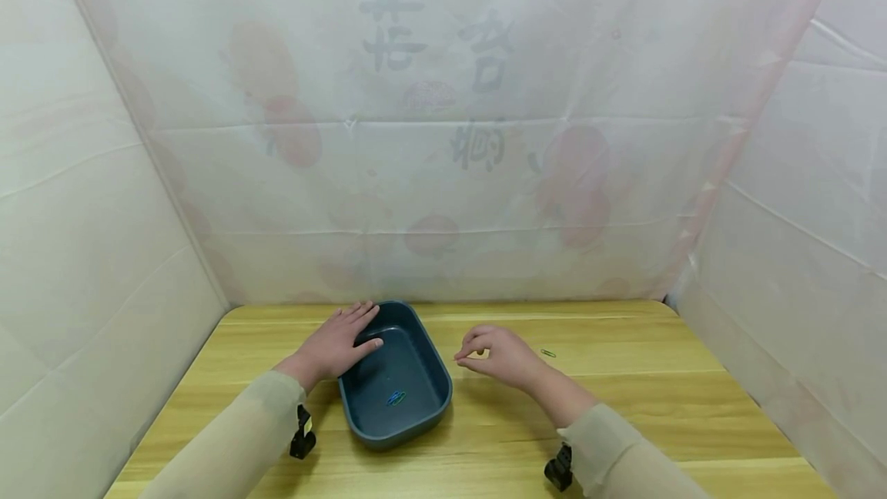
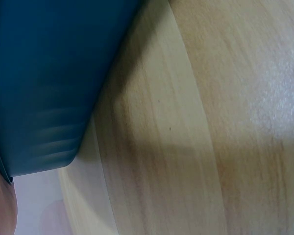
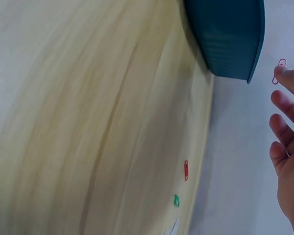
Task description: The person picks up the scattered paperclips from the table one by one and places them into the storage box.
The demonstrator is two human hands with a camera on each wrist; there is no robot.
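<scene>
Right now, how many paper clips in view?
5 visible: one pinched in the right hand, pink clip; one blue clip in the bin; red and green on the table, plus another cut off. More may be hidden.

Blue tub: near the tabletop's front edge, left of centre; left hand rests on its far left rim. Right hand just right of it. Green paper clip beside that hand. Right half and front right corner: bare wood, open passage. White sheeting walls off back and side edges.
</scene>
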